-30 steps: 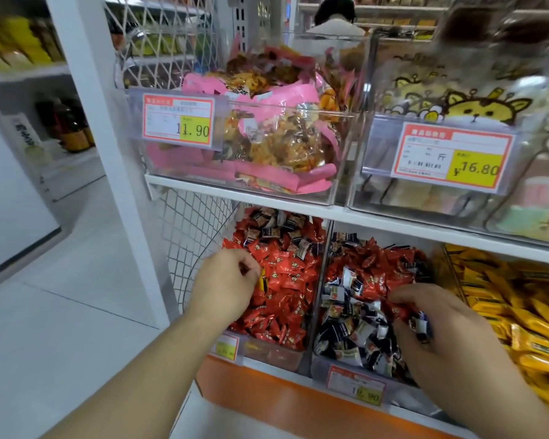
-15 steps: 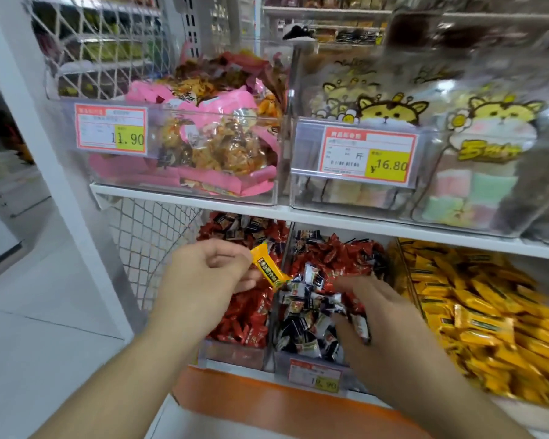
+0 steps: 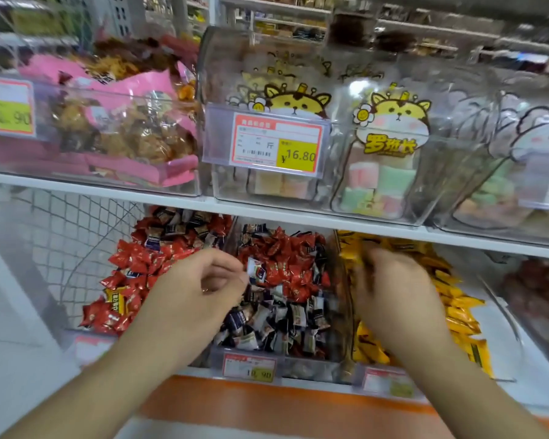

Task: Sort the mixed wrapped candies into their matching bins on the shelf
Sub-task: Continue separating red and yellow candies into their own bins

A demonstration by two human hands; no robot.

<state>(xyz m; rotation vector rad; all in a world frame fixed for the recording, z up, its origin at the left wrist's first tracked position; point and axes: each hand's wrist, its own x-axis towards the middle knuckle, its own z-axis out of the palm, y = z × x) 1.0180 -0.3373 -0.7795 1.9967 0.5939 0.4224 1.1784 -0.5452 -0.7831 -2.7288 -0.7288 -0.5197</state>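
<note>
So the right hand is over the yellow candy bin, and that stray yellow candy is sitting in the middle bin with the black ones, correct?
Not quite. The right hand is over the yellow candy bin, but the stray yellow candy lies in the left bin, among the red candies, as the head view shows.

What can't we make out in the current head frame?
- Right hand: motion-blurred over the yellow candy bin; can't tell whether it holds anything.
- Left hand: fingers curled near a small dark-and-white candy; actual contact unclear.
- Far-left price tag: blurred and cut by the frame edge.
- Lower yellow-bin tag: price too blurred to read.
- Rightmost bin: cut by the edge, contents indistinct.
</note>
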